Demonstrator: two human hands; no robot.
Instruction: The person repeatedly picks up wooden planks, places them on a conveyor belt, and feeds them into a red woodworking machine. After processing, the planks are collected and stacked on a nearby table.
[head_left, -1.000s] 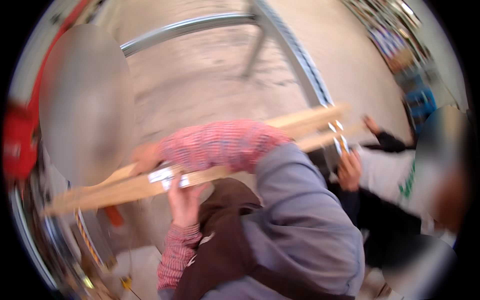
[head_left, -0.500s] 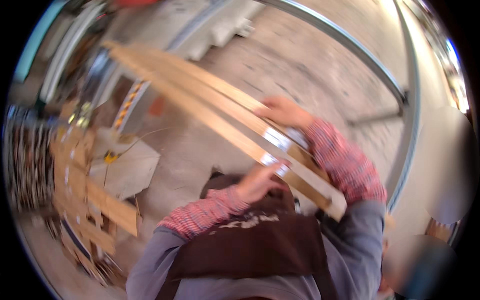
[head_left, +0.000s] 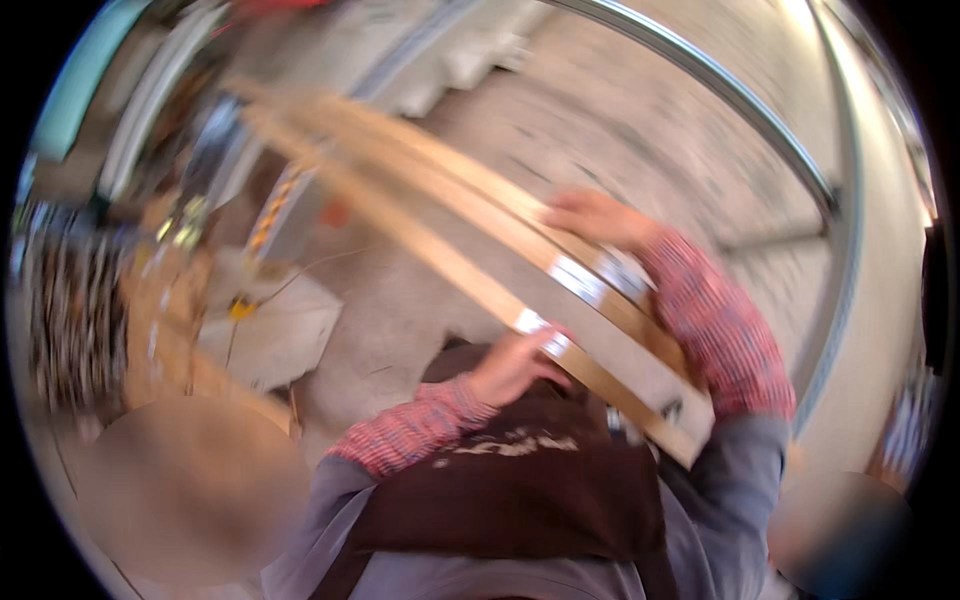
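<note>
Long tan wood-coloured bars with white labels slant from the upper left down to my right side, crossing in front of my body. A separate near bar runs beside them, with a gap between. My left hand grips this near bar at its label, one finger over the top and the others curled below. My right hand is wrapped over the edge of the far bars, with the forearm lying along them. Blur hides the bars' far ends, and I cannot tell whether they are solid wood or cartons.
A metal frame rail curves along the upper right. On the left are a pale box with a yellow item on it, brown cardboard and a stack of flat sheets. A yellow-black striped strip stands beyond.
The near bar has come apart from the far bars, so the gap between them is wider. Both hands keep their hold. The surroundings have shifted slightly right in view.
</note>
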